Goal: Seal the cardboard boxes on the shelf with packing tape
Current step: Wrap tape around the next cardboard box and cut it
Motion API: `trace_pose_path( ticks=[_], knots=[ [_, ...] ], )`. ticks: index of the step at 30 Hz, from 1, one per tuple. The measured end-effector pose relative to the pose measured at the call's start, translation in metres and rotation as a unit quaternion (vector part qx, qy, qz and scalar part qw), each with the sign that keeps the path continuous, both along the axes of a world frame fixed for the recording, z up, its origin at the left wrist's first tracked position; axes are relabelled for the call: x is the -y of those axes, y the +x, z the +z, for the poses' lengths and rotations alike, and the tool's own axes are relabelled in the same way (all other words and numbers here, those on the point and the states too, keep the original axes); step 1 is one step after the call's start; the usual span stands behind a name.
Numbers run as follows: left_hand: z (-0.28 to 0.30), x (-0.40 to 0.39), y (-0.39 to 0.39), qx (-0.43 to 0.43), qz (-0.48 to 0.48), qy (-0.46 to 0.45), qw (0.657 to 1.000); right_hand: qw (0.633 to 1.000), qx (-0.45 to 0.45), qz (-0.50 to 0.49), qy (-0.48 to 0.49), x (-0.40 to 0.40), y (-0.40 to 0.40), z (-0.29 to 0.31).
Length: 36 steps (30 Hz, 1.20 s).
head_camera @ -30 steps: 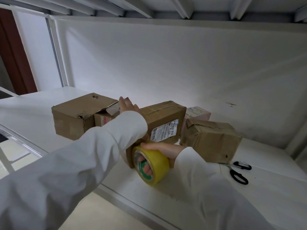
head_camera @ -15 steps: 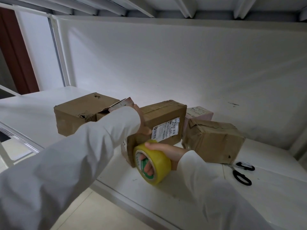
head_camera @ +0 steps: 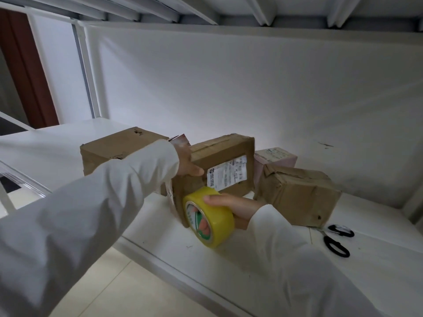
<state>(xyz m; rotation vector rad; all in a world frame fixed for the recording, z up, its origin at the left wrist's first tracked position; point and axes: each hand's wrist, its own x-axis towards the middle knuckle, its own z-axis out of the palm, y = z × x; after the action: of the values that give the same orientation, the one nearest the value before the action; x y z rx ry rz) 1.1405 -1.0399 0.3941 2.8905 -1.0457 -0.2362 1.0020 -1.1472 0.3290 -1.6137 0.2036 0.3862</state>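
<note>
Yellow tape (head_camera: pixel 211 221) gripped in right fingers (head_camera: pixel 202 221), touching box (head_camera: pixel 219 167) just above; left hand (head_camera: pixel 188 167) clasps its upper-left edge, seam running away rightward.

Labelled box (head_camera: pixel 225 167) centre frame on shelf (head_camera: pixel 57 143); two boxes (head_camera: pixel 119 147) (head_camera: pixel 297 193) flank it L & R, small box (head_camera: pixel 275 156) behind, scissors (head_camera: pixel 336 239) lower right.

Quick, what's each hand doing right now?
Left hand: grips the top left edge of the labelled box.
Right hand: holds the yellow tape roll, fingers through its core.
</note>
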Motion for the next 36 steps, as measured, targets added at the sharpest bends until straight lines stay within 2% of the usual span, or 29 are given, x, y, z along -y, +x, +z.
trace_pose_path(
  ticks=[4,7,10,12,15,17,20,27,29,32,36],
  knots=[
    [0.009,-0.018,0.024,-0.200,0.063,-0.069,0.975,0.988,0.127,-0.077,-0.033,0.012,-0.003,0.027],
    [-0.001,-0.020,0.030,-0.276,0.116,-0.151,0.942,0.979,0.174,-0.103,-0.038,0.020,-0.005,0.043],
    [-0.012,-0.008,0.023,-0.318,0.128,-0.201,0.918,0.980,0.162,-0.111,-0.038,0.026,-0.012,0.046],
    [-0.013,0.001,0.015,-0.289,0.099,-0.182,0.935,0.982,0.141,-0.119,-0.035,0.030,-0.017,0.046],
    [-0.004,0.014,-0.001,-0.174,0.059,-0.101,0.978,0.984,0.108,-0.139,-0.042,0.039,-0.022,0.046],
    [0.002,0.020,-0.008,-0.147,0.040,-0.069,0.986,0.985,0.090,-0.136,-0.065,0.042,-0.022,0.043],
    [0.002,0.021,-0.005,-0.151,0.025,-0.043,0.987,0.983,0.093,-0.141,-0.072,0.043,-0.020,0.039],
    [-0.007,0.006,0.017,-0.164,0.040,-0.039,0.985,0.981,0.163,-0.108,-0.004,0.042,-0.013,0.017],
    [-0.010,0.003,0.020,-0.169,0.051,-0.042,0.984,0.980,0.146,-0.124,-0.061,0.035,-0.011,0.026],
    [-0.011,0.004,0.017,-0.134,0.074,-0.026,0.988,0.969,0.098,-0.112,-0.197,0.025,-0.005,0.053],
    [-0.031,0.008,-0.002,-0.106,0.083,0.000,0.991,0.921,0.013,-0.069,-0.382,0.011,0.000,0.086]
  ],
)
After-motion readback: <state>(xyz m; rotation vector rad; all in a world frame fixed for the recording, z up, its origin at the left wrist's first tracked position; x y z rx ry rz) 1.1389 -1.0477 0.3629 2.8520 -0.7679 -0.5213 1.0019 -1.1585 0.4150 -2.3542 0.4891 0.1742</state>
